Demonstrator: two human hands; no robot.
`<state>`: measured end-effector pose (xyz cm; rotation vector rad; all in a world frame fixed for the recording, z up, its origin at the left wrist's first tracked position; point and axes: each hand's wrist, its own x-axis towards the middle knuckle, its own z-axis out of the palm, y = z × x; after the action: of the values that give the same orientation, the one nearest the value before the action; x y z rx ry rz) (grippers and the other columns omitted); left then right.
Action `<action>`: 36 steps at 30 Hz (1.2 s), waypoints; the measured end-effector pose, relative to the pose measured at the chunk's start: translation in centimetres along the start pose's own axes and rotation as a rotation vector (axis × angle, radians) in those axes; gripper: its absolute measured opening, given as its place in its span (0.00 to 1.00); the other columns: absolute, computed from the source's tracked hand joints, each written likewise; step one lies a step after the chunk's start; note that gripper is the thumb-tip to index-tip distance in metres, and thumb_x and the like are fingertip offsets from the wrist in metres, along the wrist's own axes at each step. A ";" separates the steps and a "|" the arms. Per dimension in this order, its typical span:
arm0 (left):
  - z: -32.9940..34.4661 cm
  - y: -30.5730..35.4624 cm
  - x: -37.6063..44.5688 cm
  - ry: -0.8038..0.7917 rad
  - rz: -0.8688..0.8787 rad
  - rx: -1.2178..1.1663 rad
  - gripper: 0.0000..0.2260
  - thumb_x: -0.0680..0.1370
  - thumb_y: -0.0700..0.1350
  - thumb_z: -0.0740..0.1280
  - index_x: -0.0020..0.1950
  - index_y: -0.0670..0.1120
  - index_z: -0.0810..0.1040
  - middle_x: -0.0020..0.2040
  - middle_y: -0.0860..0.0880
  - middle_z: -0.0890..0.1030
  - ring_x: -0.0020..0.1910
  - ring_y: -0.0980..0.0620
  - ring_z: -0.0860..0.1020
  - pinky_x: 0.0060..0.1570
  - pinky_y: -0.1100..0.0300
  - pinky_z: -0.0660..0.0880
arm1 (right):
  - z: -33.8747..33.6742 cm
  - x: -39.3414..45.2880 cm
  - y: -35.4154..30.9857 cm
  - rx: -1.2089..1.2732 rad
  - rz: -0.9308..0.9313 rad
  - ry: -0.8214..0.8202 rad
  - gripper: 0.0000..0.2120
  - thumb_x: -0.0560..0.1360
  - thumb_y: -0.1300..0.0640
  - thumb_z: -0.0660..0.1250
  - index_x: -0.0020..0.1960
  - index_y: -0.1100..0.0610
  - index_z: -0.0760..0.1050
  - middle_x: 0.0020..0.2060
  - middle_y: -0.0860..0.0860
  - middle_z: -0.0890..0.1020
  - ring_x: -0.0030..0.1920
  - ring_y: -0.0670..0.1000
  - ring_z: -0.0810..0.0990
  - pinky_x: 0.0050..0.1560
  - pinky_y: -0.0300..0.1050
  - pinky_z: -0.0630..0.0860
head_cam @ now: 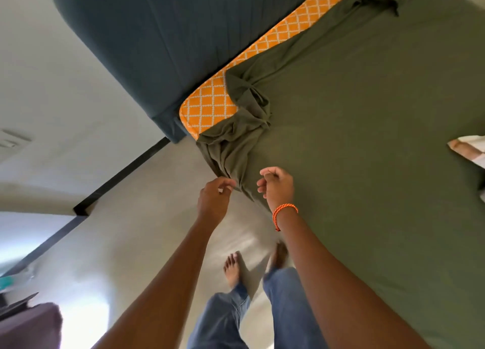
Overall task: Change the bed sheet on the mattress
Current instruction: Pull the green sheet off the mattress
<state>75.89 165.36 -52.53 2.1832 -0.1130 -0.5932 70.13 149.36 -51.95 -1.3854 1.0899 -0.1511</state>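
Olive sheet (367, 138) bunches off the orange mattress (210, 104) corner. Left hand (214, 199) pinches its hem; right hand (278, 188) hovers, loosely curled, empty. Best gather that slack evenly before pulling.

Item, as I saw it: green sheet (367, 151) spread over orange patterned mattress (210, 107), bunched at the near corner, mattress edge bare beside a dark headboard (157, 33). Left hand (214, 199) pinched the hanging bunch; right hand (278, 186), loosely curled, hovered just beside it. Bare feet on pale floor (131, 230).
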 end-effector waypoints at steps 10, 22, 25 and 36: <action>7.3 5.2 -17.1 0.097 0.068 -0.060 0.09 0.80 0.43 0.70 0.51 0.56 0.87 0.49 0.59 0.86 0.48 0.55 0.85 0.55 0.47 0.83 | -16.7 -11.6 2.7 0.061 -0.083 -0.101 0.06 0.79 0.65 0.64 0.49 0.65 0.80 0.33 0.59 0.80 0.28 0.53 0.75 0.25 0.37 0.70; 25.1 9.6 -46.0 0.157 -0.065 -0.222 0.15 0.79 0.35 0.66 0.51 0.53 0.87 0.44 0.54 0.86 0.41 0.52 0.84 0.51 0.44 0.83 | -42.0 -24.0 14.0 -0.145 -0.168 -0.221 0.08 0.79 0.66 0.62 0.45 0.59 0.78 0.27 0.52 0.79 0.24 0.46 0.74 0.31 0.41 0.73; 28.1 9.7 -51.8 0.205 -0.104 -0.254 0.17 0.78 0.34 0.64 0.50 0.54 0.86 0.43 0.54 0.86 0.41 0.54 0.85 0.51 0.44 0.83 | -46.6 -27.0 16.1 -0.178 -0.163 -0.212 0.07 0.79 0.66 0.61 0.51 0.61 0.78 0.31 0.56 0.80 0.25 0.44 0.75 0.30 0.37 0.75; 41.2 7.0 -71.5 0.347 -0.138 -0.290 0.15 0.79 0.36 0.65 0.49 0.54 0.87 0.43 0.56 0.87 0.42 0.56 0.85 0.51 0.46 0.84 | -63.4 -35.6 26.1 -0.251 -0.256 -0.324 0.09 0.79 0.67 0.60 0.52 0.61 0.78 0.32 0.57 0.81 0.27 0.51 0.77 0.31 0.42 0.75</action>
<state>-5.06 151.26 -42.04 1.9848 0.2928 -0.2768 -5.28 134.94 -43.02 -1.7051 0.6757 0.0273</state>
